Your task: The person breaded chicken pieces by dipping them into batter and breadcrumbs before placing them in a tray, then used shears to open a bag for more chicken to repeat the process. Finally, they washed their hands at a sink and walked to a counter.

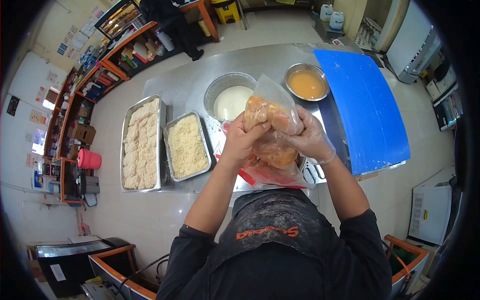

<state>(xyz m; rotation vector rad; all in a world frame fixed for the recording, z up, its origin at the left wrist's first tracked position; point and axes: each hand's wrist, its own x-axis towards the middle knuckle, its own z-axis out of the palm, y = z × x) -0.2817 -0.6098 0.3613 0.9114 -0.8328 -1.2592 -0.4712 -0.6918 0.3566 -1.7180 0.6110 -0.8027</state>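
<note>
A tiled floor and orange-edged shelving (90, 82) surround a smooth metal table (182, 65); past its far edge stands a person in dark clothes (172, 25). Above the near edge, right of the middle, hangs a clear, crinkled plastic bag (272, 102), its thin film clinging to moist, lumpy, orange-yellow food pieces. The left hand (243, 139) clamps the bag's left side, thumb over the film. The right hand (314, 137), in a loose transparent glove, has its fingers closed on the right side. The bag lies between the two hands, which are close together.

Under them, a larger clear bag with red parts (272, 175) holds glossy reddish-brown pieces at the near edge, with looped scissor handles (313, 173) just to its right. Beyond the hands are a round metal pan (209, 95) of smooth, whitish liquid and, farther right, a metal bowl (325, 89) of cloudy orange liquid. Toward the left edge, a deep rectangular tray (162, 135) holds pale, rough-coated pieces, beside a smaller rounded-corner tray (203, 135) of coarse, cream-coloured crumbs. A flat, matte blue board (367, 110) covers the right end, lightly speckled with white.
</note>
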